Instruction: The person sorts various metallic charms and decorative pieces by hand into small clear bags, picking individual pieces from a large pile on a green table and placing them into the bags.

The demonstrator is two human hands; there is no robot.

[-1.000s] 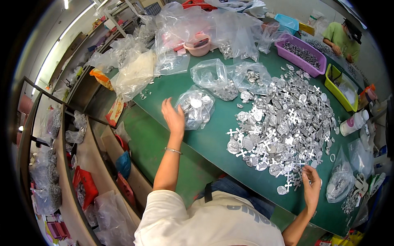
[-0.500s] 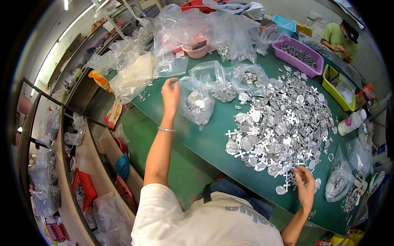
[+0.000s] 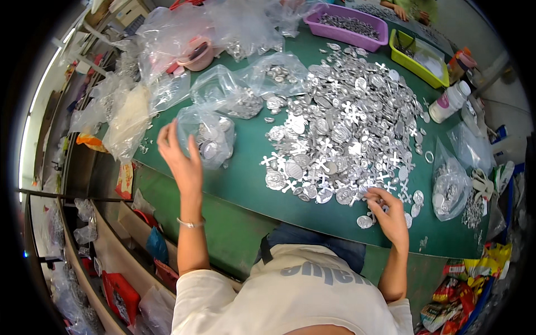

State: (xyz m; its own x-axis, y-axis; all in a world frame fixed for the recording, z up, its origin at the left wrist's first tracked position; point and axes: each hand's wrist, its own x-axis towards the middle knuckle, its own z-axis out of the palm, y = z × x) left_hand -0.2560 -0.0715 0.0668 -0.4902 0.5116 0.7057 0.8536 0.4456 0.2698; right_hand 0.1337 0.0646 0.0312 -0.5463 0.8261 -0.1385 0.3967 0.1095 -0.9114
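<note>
A wide heap of silver metal medals and crosses (image 3: 340,123) covers the green table (image 3: 245,178). My left hand (image 3: 180,159) hovers with its fingers spread, holding nothing, just left of a clear plastic bag of medals (image 3: 211,137). My right hand (image 3: 388,215) rests at the heap's near edge, fingertips curled over small pieces there. Whether it grips one is hidden by the fingers. Both forearms rise from my white shirt at the lower edge.
Behind the heap lie more clear bags (image 3: 245,89), a pink bowl (image 3: 195,56), a purple tray (image 3: 346,25), a yellow-green tray (image 3: 419,53) and a white bottle (image 3: 449,100). Another person's hand (image 3: 401,11) shows at the top. Shelves with bags stand left; snack packets (image 3: 458,301) lie lower right.
My left hand has come off the bag of medals and drawn back toward me, fingers apart. My right hand has moved up onto the heap's near edge.
</note>
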